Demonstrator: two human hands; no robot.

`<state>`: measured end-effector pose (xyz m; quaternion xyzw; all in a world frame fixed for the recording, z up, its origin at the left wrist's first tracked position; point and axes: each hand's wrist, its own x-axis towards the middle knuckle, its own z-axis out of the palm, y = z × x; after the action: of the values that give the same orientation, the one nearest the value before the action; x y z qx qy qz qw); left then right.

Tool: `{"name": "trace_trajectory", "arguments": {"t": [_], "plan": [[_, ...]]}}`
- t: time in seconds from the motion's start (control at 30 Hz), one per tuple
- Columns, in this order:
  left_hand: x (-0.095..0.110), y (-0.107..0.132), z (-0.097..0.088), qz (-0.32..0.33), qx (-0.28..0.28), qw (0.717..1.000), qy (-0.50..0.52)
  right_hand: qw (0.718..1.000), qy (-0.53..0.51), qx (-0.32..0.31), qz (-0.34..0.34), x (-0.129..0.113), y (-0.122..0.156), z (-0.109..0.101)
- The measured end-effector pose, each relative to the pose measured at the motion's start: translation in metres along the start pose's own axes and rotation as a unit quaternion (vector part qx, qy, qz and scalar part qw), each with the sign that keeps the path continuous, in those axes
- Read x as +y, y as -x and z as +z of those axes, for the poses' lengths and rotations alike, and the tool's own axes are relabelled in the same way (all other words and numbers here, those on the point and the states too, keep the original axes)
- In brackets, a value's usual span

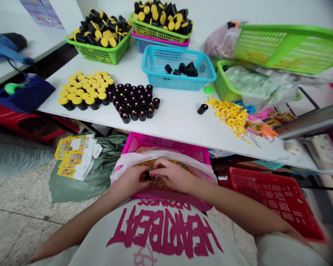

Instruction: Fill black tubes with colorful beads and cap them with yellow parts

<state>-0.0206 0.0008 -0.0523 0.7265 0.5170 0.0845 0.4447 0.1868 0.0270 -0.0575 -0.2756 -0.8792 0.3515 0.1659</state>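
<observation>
My left hand (134,180) is curled around a small black container (148,175), mostly hidden by the fingers. Over it, my right hand (170,174) reaches in with bent fingers pressed together near the container's mouth; what they hold, if anything, is too small to make out. Both hands are above a white plastic bag (205,168) filled with tiny multicoloured beads (158,183). The bag sits in a pink basket (166,142) against my lap. On the table (180,127) stand black containers (135,99) with pink dots on top, beside rows of yellow-capped ones (83,90).
Green baskets (100,55) of capped containers stand at the back. A blue basket (180,83) holds several black containers. Yellow rings (230,112) and one lone black container (202,109) lie to the right. A red crate (280,199) and flattened yellow cartons (76,155) are below table height.
</observation>
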Motion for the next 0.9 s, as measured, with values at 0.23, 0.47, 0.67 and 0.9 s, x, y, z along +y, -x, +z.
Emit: {"name": "trace_trajectory", "arguments": {"t": [0.23, 0.47, 0.67, 0.9], "plan": [[-0.004, -0.003, 0.005, 0.047, 0.018, 0.998, 0.036, 0.999, 0.042, -0.015, -0.014, -0.009, 0.002, -0.011], [-0.001, -0.005, 0.003, 0.081, 0.053, 0.995, 0.019, 0.996, 0.088, -0.020, -0.026, -0.016, 0.001, -0.016], [0.007, 0.009, -0.006, 0.083, 0.087, 0.992, 0.025, 0.994, 0.107, 0.006, 0.007, -0.016, 0.014, -0.037], [-0.006, 0.004, -0.072, 0.035, 0.357, 0.933, 0.018, 0.973, 0.120, -0.139, 0.140, 0.004, 0.037, -0.021]]}}
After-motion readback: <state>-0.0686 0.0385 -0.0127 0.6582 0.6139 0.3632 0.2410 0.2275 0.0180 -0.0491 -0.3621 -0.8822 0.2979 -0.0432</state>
